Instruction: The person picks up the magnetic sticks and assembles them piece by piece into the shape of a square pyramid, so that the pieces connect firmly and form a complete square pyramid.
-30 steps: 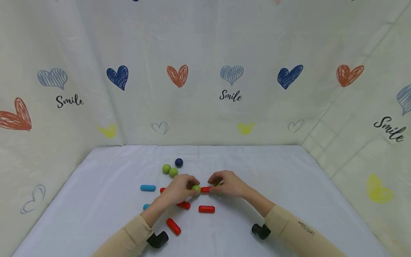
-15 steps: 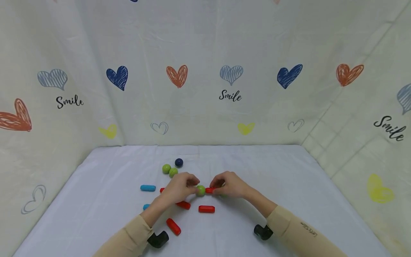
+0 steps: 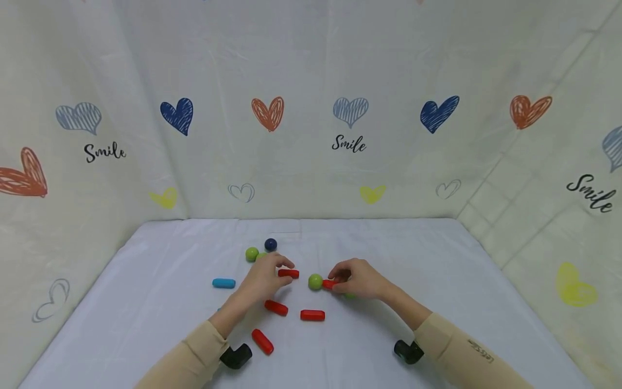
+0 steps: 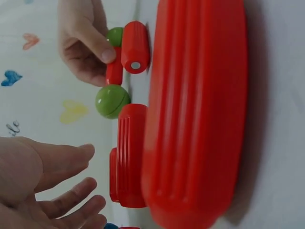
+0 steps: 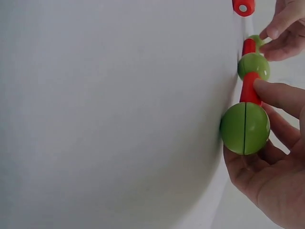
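The right hand [image 3: 364, 279] pinches a red stick [image 5: 250, 89] between thumb and fingers; a green ball [image 3: 315, 281] sits at the stick's left end and a second green ball [image 5: 245, 129] at its right. The left hand [image 3: 261, 278] grips nothing, its thumb and fingers spread wide. Nearest them another red stick [image 3: 289, 274] lies on the worktop [image 3: 413, 243]; I cannot tell whether they touch it.
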`<action>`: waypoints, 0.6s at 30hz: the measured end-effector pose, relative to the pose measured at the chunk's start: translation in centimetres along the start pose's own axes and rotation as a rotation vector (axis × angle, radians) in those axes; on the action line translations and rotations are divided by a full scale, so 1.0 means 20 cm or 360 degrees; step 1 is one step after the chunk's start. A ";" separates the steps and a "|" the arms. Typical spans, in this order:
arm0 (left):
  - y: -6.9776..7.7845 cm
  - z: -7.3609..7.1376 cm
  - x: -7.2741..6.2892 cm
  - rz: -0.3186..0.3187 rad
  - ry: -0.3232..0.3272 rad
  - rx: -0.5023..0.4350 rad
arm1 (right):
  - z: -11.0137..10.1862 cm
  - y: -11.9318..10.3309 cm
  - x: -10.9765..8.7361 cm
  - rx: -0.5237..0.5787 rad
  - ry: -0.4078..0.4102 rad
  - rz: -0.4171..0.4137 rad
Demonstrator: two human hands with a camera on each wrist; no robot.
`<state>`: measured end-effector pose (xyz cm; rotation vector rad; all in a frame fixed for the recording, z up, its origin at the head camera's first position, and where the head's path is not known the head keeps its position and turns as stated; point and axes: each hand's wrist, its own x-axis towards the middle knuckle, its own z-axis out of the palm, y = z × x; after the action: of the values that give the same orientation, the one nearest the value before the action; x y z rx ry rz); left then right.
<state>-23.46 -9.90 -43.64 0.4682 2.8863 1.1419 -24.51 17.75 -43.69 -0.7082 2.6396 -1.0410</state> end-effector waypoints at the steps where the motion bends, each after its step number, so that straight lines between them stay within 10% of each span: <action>1: 0.00 0.00 0.00 -0.0010 0.0003 0.0006 | 0.00 0.00 0.00 0.0005 0.0005 0.0003; 18: -0.04 0.00 0.06 -0.0042 -0.0071 0.0093 | 0.00 0.02 0.00 -0.0006 0.0083 0.0066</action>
<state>-24.86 -10.11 -44.13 0.4492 2.8852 1.0326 -24.58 17.95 -44.01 -0.6324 2.6888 -1.0574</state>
